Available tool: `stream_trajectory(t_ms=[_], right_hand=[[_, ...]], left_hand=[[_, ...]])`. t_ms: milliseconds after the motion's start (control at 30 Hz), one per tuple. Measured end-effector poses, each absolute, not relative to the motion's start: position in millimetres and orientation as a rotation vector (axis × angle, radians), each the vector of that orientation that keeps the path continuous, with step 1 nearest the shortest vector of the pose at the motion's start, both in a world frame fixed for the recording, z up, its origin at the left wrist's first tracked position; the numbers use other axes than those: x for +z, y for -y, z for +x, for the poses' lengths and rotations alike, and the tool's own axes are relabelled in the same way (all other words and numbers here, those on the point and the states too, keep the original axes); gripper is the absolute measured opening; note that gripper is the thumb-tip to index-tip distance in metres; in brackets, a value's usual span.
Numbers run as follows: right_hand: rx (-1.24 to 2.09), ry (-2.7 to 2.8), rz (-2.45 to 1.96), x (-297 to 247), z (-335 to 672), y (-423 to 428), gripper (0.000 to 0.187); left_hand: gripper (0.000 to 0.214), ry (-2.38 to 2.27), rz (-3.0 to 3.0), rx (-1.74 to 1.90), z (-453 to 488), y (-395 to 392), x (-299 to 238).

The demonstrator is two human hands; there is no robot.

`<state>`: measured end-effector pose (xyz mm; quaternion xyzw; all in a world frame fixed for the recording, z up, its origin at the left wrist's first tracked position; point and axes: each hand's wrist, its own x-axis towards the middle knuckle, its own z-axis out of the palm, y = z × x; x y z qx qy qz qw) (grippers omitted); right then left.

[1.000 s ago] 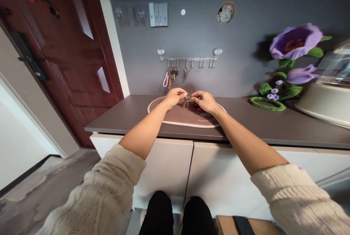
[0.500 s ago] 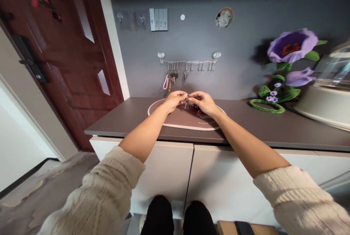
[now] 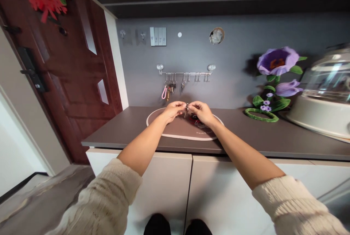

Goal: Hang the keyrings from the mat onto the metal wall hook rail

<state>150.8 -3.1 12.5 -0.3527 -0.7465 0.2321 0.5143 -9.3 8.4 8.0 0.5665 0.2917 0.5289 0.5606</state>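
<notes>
A small bunch of keys (image 3: 186,111) hangs from a ring pinched between my two hands, above a brown mat (image 3: 175,130) with a pale rim. My left hand (image 3: 174,111) grips the ring from the left with closed fingers. From the right, my right hand (image 3: 201,112) pinches the same ring. Partly hidden behind and below my right hand, a dark and red heap of small items (image 3: 195,119) lies on the mat; I cannot make out its pieces. Further back, more keys (image 3: 171,88) and a pink loop strap (image 3: 164,92) hang from a clear hook rail (image 3: 188,73) on the wall.
The mat lies on a dark countertop (image 3: 237,133) over white cabinet doors (image 3: 161,180). To the right stand a purple fabric flower (image 3: 279,61) and a white appliance with a clear dome (image 3: 322,111). A dark shelf (image 3: 218,3) overhangs the wall. A red-brown door (image 3: 73,81) is at left.
The view has tilted upward, so everything sits lower in the picture. Both hands still hold the key ring over the mat, in nearly the same pose.
</notes>
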Motion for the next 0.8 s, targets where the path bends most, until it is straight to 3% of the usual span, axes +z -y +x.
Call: stream_trajectory(t_ms=[433, 800], right_hand=[[0.785, 1.594, -0.763, 14.6, 148.2, 5.3, 0.028], [0.884, 1.357, -0.799, 39.0, 141.6, -6.9, 0.026]], left_hand=[[0.025, -0.795, 1.349, 1.352, -4.9, -5.2, 9.5], [0.016, -1.312, 2.151, 1.428, -2.5, -8.6, 3.0]])
